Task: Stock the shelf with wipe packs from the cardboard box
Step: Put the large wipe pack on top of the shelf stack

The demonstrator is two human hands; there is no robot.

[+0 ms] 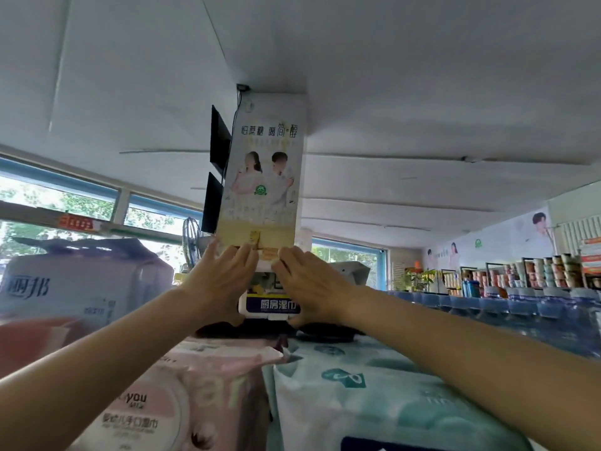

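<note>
The pillar [263, 177] with its poster rises behind the top of the shelf, where large soft packs already lie: a teal-patterned pack [357, 385] on the right, a pink pack [182, 402] on the left; both make a yielding base, so a stack set on them probably needs squaring before release. The stack of wipe packs [271, 307] stands upright between the two hands, at the far end of those packs. The left hand [218, 284] and right hand [312, 281] press its sides, fingers spread over the top, thumbs curled low; each grip is grasping the stack. Best to keep pressure even and level, settle the base flat, then ease off; the cardboard box is out of view.
</note>
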